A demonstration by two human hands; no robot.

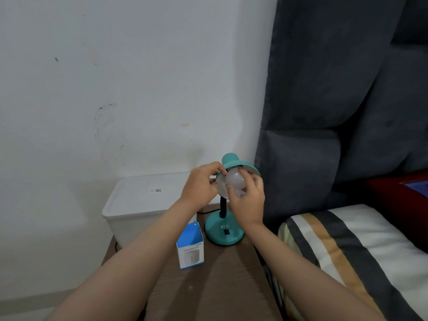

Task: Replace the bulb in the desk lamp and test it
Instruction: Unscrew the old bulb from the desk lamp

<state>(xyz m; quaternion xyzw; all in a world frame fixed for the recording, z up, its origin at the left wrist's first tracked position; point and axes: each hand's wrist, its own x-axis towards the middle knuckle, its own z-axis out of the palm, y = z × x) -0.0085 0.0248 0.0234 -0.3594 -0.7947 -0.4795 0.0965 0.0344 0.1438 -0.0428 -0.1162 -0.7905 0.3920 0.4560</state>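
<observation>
Right hand (249, 200): fingers curled round white bulb (235, 181) seated in the teal lamp's shade (240, 165). Left hand (200, 184): pinches the shade rim. Lamp base (223, 231) stands on wooden table (215, 286), marked "ATN". Blue-and-white box (190, 246) beside it; print unreadable.

Scuffed white painted wall (120, 77) at rear, dark grey padded fabric headboard (335, 100) at right, striped white, grey and tan mattress (361, 256) below it, brown wood-grain table (215, 286) beside the mattress, dim even lighting
</observation>
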